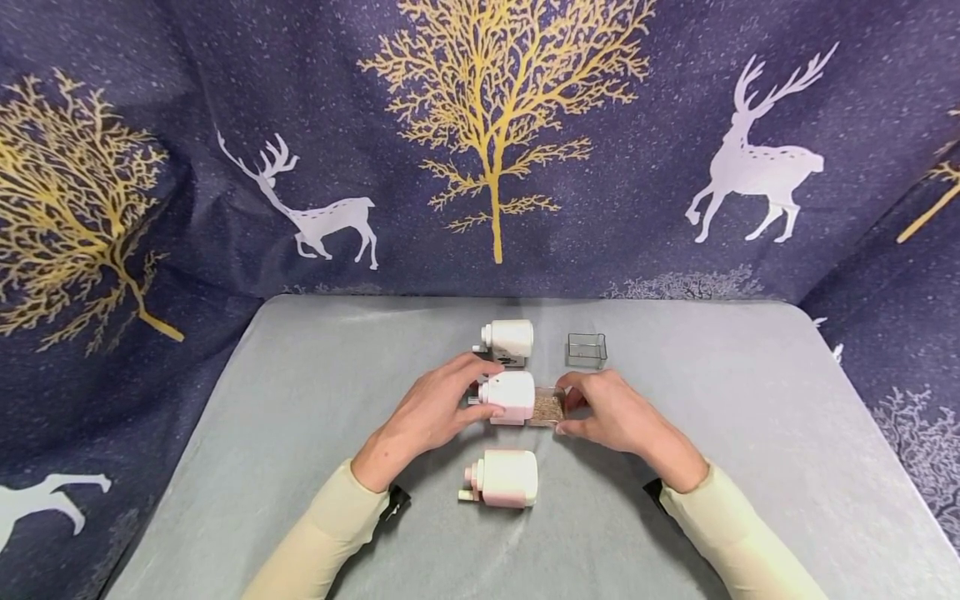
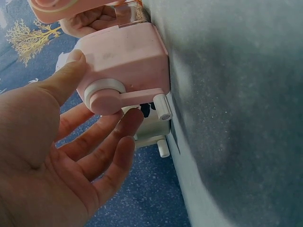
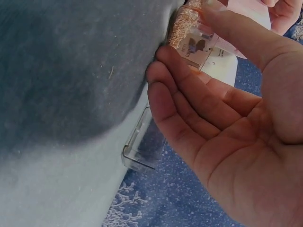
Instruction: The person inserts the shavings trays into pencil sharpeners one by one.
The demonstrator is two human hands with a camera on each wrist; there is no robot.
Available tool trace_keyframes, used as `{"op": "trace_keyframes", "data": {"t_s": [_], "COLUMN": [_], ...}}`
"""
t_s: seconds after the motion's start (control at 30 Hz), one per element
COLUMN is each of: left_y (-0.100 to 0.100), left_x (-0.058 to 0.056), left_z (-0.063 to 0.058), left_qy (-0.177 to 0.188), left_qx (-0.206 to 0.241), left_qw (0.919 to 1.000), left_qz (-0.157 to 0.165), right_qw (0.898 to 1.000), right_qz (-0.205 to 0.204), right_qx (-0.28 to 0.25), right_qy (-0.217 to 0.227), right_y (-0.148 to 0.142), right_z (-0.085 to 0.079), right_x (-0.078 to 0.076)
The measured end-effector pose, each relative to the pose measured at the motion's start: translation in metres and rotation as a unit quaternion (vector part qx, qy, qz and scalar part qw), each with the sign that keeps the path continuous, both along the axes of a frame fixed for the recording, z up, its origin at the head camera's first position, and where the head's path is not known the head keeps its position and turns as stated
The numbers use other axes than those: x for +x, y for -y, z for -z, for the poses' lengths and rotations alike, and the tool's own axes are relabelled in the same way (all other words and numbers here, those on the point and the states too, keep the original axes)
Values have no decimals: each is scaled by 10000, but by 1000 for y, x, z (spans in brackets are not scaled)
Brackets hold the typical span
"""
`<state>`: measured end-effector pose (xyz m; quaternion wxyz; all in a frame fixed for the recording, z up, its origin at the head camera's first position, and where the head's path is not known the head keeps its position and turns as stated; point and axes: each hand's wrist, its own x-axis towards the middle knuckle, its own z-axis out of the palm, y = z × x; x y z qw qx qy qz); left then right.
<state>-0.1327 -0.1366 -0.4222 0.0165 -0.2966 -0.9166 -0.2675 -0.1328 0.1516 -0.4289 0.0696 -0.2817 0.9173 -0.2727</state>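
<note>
A pink hand-crank pencil sharpener (image 1: pixel 512 396) stands at the middle of the table. My left hand (image 1: pixel 435 408) holds its body between thumb and fingers; in the left wrist view the thumb rests on its side, with the other fingers spread below the crank handle (image 2: pixel 162 106). From the sharpener's right end sticks out a clear drawer (image 1: pixel 550 406) filled with brown shavings. My right hand (image 1: pixel 615 412) pinches the drawer's outer end, thumb on the near side and fingers on the far side. In the right wrist view the drawer (image 3: pixel 194 45) shows a dark printed picture.
Behind the pink sharpener stands a white one (image 1: pixel 512 336), its crank facing left. A cream and pink sharpener (image 1: pixel 510 477) is nearer to me. At the back right, a separate clear drawer (image 1: pixel 587 348) sits on the grey table (image 1: pixel 315 375). A patterned blue cloth (image 1: pixel 420 208) hangs behind.
</note>
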Motion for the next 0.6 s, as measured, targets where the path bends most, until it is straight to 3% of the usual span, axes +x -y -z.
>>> {"op": "trace_keyframes", "data": {"t_s": [0.6], "left_y": [0], "left_x": [0], "left_z": [0], "left_qy": [32], "left_qx": [17], "left_qw": [10000], "left_qz": [-90], "right_qw": [10000], "right_qz": [-43], "right_qx": [-75], "right_qy": [-36], "right_y": [0], "right_z": [1], "right_x": [-1]}}
